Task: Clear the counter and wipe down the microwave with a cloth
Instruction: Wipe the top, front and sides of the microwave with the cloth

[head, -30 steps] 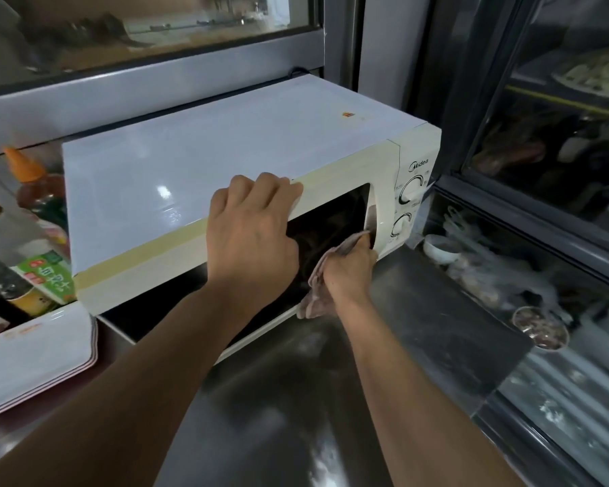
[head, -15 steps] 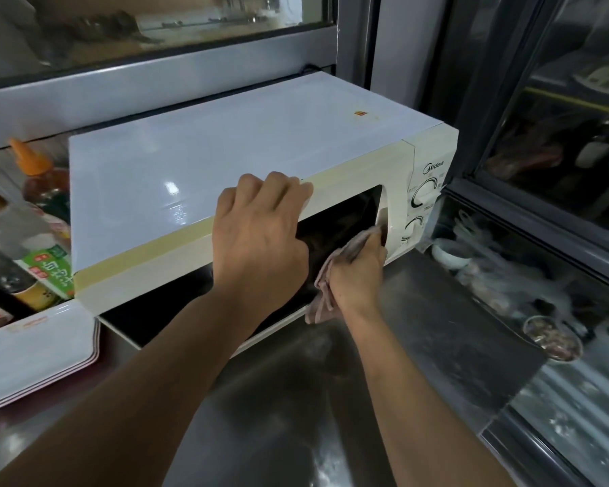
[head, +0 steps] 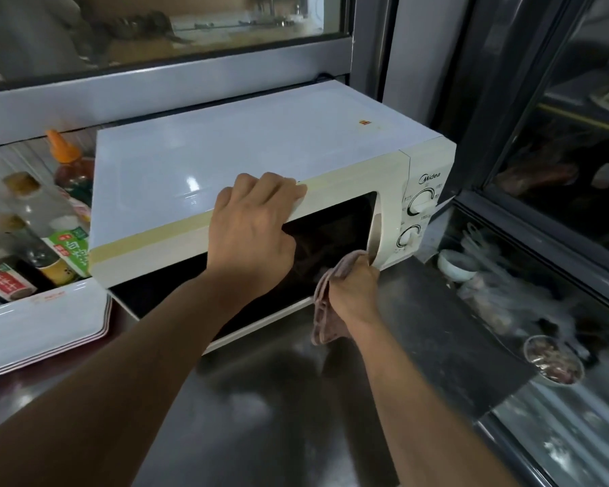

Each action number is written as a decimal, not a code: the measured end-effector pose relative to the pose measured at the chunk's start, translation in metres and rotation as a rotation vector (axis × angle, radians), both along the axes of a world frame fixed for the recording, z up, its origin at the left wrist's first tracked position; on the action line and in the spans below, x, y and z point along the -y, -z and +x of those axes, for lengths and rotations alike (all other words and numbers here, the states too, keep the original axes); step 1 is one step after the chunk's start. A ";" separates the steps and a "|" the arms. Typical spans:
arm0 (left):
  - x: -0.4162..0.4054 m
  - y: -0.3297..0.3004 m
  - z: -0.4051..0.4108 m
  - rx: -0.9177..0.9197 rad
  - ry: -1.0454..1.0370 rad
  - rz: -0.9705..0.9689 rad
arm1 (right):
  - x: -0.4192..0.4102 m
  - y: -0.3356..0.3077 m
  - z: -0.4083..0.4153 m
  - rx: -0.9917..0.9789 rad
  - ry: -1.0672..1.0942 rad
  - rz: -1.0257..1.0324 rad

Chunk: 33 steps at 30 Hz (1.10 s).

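A cream-white microwave [head: 247,159] with two dials on its right panel stands on the steel counter [head: 268,409]. My left hand [head: 254,230] rests over the top front edge of the microwave, fingers curled onto the top. My right hand [head: 354,288] grips a pinkish-grey cloth [head: 326,311] and presses it against the lower right of the dark door window, beside the door handle. Part of the cloth hangs below my hand.
Sauce bottles [head: 60,219] and a stack of white trays [head: 39,321] sit left of the microwave. A glass-fronted display case [head: 556,212] lies to the right, with a small white bowl [head: 456,265] and a metal bowl of food [head: 552,360] behind the glass.
My right hand with the cloth has shifted slightly right and down on the door toward the handle. My left hand stays on the microwave's top edge. The camera view has shifted a little.
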<state>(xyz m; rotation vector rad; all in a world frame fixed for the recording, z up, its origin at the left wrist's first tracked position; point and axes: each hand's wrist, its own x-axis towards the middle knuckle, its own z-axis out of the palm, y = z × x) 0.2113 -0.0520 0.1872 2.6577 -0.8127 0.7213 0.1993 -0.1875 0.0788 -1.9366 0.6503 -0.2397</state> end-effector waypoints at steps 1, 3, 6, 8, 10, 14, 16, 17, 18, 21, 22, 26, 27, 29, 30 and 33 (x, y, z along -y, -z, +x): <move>-0.001 -0.001 -0.001 -0.009 0.013 0.005 | 0.002 -0.007 -0.006 0.014 -0.016 -0.026; -0.003 -0.002 -0.001 -0.038 0.038 -0.009 | 0.002 -0.018 -0.017 0.157 0.014 -0.052; -0.009 -0.005 -0.005 -0.125 0.027 -0.089 | 0.002 -0.045 -0.030 0.482 0.157 -0.087; -0.013 -0.006 -0.009 -0.083 0.015 -0.085 | 0.009 -0.062 -0.023 0.667 0.229 -0.173; -0.019 -0.007 -0.012 -0.020 -0.049 -0.055 | 0.019 -0.073 -0.006 0.721 0.266 -0.186; -0.029 -0.002 -0.019 -0.013 -0.256 -0.051 | 0.011 -0.054 0.015 0.674 0.255 -0.153; -0.032 0.003 -0.023 -0.002 -0.299 -0.050 | -0.008 -0.033 0.010 0.642 0.119 -0.139; -0.034 0.004 -0.025 0.004 -0.301 -0.042 | -0.016 -0.025 0.005 0.632 0.046 -0.130; -0.035 0.004 -0.025 0.014 -0.296 -0.035 | -0.020 -0.018 -0.001 0.640 -0.011 -0.136; -0.038 0.001 -0.026 0.017 -0.282 -0.030 | -0.006 -0.018 -0.010 0.635 -0.051 -0.309; -0.038 0.000 -0.025 0.008 -0.274 -0.033 | 0.004 -0.024 -0.009 0.645 0.001 -0.363; -0.049 -0.003 -0.026 -0.022 -0.220 -0.055 | 0.029 -0.052 0.006 0.699 0.133 -0.386; -0.055 -0.003 -0.028 -0.013 -0.206 -0.052 | 0.027 -0.053 0.009 0.694 0.115 -0.348; -0.075 -0.003 -0.032 0.020 -0.250 -0.058 | 0.019 -0.051 0.011 0.702 0.129 -0.252; -0.087 -0.003 -0.034 0.034 -0.301 -0.074 | 0.012 -0.049 0.010 0.702 0.159 -0.210; -0.118 0.000 -0.040 0.050 -0.375 -0.102 | -0.027 -0.048 0.004 0.686 0.170 -0.144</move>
